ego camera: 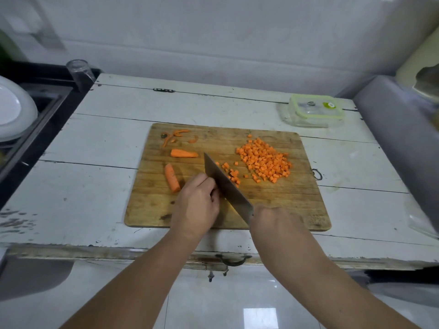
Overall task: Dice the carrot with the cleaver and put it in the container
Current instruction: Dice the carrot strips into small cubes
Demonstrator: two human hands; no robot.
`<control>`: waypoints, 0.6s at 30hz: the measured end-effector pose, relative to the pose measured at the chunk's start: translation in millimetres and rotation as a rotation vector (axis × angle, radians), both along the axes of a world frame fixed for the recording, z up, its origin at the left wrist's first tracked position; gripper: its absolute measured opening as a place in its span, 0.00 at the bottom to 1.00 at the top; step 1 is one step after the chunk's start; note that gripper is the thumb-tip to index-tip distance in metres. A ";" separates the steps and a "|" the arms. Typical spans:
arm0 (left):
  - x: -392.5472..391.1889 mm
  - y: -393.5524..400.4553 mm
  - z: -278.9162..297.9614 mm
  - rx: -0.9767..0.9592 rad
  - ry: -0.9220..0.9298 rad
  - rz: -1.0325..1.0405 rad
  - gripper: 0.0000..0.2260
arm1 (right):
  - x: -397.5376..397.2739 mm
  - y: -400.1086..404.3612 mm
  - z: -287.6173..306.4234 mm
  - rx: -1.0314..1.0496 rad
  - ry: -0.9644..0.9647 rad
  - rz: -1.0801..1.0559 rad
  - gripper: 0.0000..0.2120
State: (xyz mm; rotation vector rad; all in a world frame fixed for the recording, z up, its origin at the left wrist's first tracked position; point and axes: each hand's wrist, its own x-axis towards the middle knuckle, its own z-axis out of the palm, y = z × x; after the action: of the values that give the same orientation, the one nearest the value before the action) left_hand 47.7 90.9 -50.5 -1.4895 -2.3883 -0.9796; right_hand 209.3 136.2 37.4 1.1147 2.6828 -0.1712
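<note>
Scene: worn white wooden desk [99, 143] carrying a rectangular wooden cutting board [273, 210], seen from your head camera.
Tool: broad steel cleaver [225, 184], blade slanting across the board centre, its handle hidden inside your right hand [273, 224], whose fingers are wrapped shut around it.
Guide hand: your left hand [197, 200] rests just left of the blade, fingers [209, 184] curled and pressed together against the blade's flat; what they pin down is hidden, probably carrot strips.
Task material: heap of small orange carrot dice [266, 160] on the board's right half; a few fresh dice [234, 175] just right of the blade; two uncut orange carrot pieces [172, 178] on the left half; thin orange peelings [175, 136] at the far left corner.
Destination: clear lidded container with green rim [313, 110], near the desk's far right corner, well apart from the dice, lid on.
Technique: keep your fingertips tucked behind the knuckles, let the blade ride against them, and retreat evenly so the dice match the heap.
</note>
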 end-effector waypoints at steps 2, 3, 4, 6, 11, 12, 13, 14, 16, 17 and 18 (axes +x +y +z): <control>-0.2 0.6 -0.5 -0.002 0.012 -0.003 0.12 | -11.5 -0.4 -5.4 0.023 0.005 -0.021 0.09; 0.7 1.3 0.0 -0.002 0.013 -0.005 0.12 | -16.0 0.6 -8.3 0.024 0.028 -0.043 0.08; 0.8 1.5 0.5 -0.004 0.010 -0.010 0.13 | -20.3 1.9 -10.4 0.019 0.051 -0.058 0.08; 0.5 0.0 0.1 -0.005 0.002 -0.021 0.12 | -24.1 4.4 -11.9 -0.008 0.088 -0.067 0.06; -1.8 1.6 1.0 0.005 -0.138 -0.021 0.10 | -3.5 20.1 -9.8 -0.172 0.230 -0.207 0.10; -4.6 3.5 0.8 -0.014 -0.200 -0.007 0.09 | 2.4 22.2 -6.3 -0.183 0.247 -0.226 0.10; -8.2 4.5 1.9 -0.050 -0.263 0.008 0.07 | 7.6 23.0 -2.5 -0.193 0.258 -0.252 0.11; -12.8 5.0 1.6 -0.089 -0.323 0.015 0.05 | 12.0 23.1 1.3 -0.206 0.276 -0.274 0.11; -18.2 2.9 10.3 -0.165 -0.427 0.022 0.03 | 14.3 21.6 7.9 -0.215 0.292 -0.282 0.10; -20.0 0.0 15.0 -0.196 -0.507 0.007 0.05 | 12.9 19.7 9.5 -0.200 0.283 -0.277 0.10; -21.7 -5.0 20.3 -0.211 -0.604 -0.005 0.08 | 9.6 17.1 11.4 -0.171 0.268 -0.263 0.10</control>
State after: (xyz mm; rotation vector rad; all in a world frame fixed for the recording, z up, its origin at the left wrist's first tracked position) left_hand 26.0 85.9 -30.2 -1.4113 -2.9787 -1.3751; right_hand 218.8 153.3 48.8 1.4762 2.6654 -0.6241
